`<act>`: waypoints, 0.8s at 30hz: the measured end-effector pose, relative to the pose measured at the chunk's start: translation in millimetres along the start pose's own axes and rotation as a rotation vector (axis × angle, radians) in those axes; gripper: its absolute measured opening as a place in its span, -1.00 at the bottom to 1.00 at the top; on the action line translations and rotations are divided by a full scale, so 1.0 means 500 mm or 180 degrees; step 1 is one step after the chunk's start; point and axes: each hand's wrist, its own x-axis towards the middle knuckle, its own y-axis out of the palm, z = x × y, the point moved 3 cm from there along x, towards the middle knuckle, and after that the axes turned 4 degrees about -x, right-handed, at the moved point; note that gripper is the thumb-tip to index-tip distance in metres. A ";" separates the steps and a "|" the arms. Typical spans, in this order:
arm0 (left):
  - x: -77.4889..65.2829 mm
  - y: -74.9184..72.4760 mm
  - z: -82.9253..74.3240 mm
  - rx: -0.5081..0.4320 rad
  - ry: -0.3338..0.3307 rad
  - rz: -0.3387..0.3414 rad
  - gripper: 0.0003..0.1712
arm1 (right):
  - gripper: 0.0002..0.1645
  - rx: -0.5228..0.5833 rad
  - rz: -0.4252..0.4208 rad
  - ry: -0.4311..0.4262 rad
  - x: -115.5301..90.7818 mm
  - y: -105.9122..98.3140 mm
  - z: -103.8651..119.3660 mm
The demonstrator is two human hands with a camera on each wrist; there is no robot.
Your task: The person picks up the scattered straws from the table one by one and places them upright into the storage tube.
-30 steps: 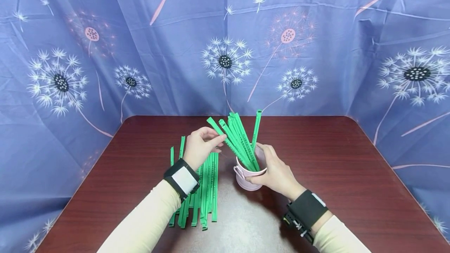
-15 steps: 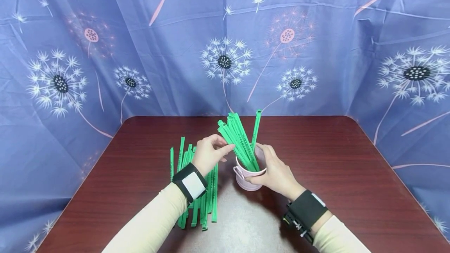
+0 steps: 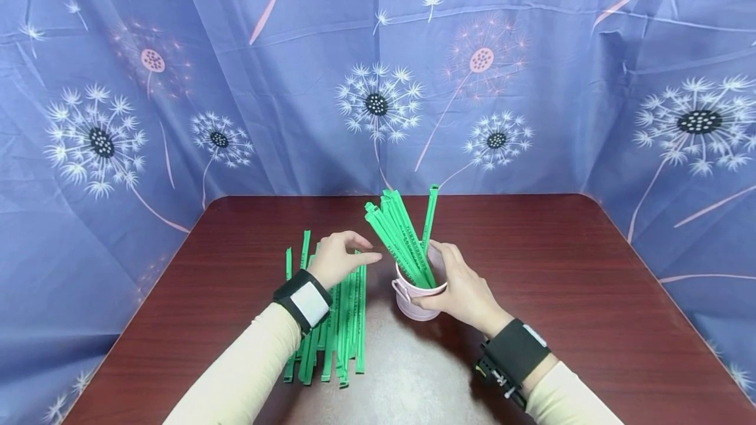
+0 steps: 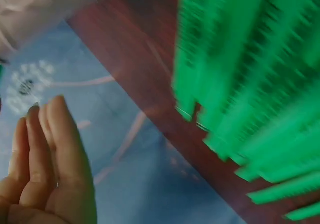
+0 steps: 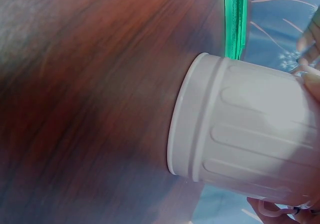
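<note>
My right hand (image 3: 469, 290) grips the rim of a small pale pink bucket (image 3: 419, 310), thumb on the near side and fingers at the far side. Its ribbed wall (image 5: 255, 129) fills much of the right wrist view. Several green wrapped straws (image 3: 400, 241) with dark print stand in the bucket, most leaning left, one leaning right. Left of the bucket, my left hand (image 3: 342, 260) hovers with thumb and fingers apart and nothing between them. Beneath it lies a pile of green wrapped straws (image 3: 342, 340), partly hidden by that hand and wrist; the left wrist view has these straws (image 4: 250, 84) blurred.
A dark red wood-grain table (image 3: 590, 294) carries everything, with a pale glare patch at its front middle. Behind and at both sides hangs a blue dandelion-print cloth (image 3: 307, 84). Each wrist wears a black strap (image 3: 516, 356).
My left hand brought a wrapped straw rightward against those in the bucket, let it go, and drew back left over the pile. The right hand and bucket have stayed in place.
</note>
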 end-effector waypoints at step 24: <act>0.013 -0.126 0.225 0.1675 -0.1079 -0.0151 -0.53 | 0.24 0.0055 0.0079 0.0082 -0.001 -0.003 0.005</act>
